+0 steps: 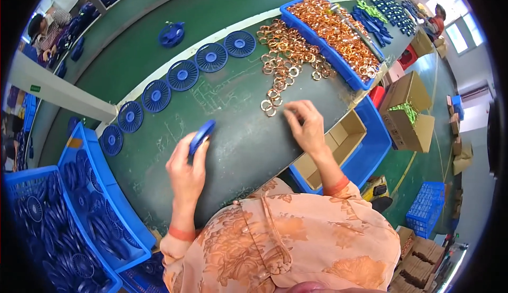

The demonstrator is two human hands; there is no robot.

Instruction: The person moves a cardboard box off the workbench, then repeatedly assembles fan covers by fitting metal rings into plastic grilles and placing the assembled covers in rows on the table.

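My left hand (186, 162) is closed on a blue plastic fan grille (201, 136), tilted so its edge shows, a little above the dark green table (238, 150). My right hand (307, 125) hovers over the table with its fingers bent and the thumb apart; nothing shows between them. Just left of its fingertips lie a few copper-coloured rings (271, 105), the near end of a loose pile (288, 47) spreading from a blue tray (328, 49) heaped with such rings. Several round blue grilles (183, 75) lie flat in a curved row along the table's far edge.
At the left, blue bins (106, 184) hold many blue grilles. Below my right forearm a cardboard box (346, 134) sits in a blue tub (378, 129). Beyond the table edge, a blue part (171, 34) rests on a green belt (143, 44). A post (58, 89) rises at left.
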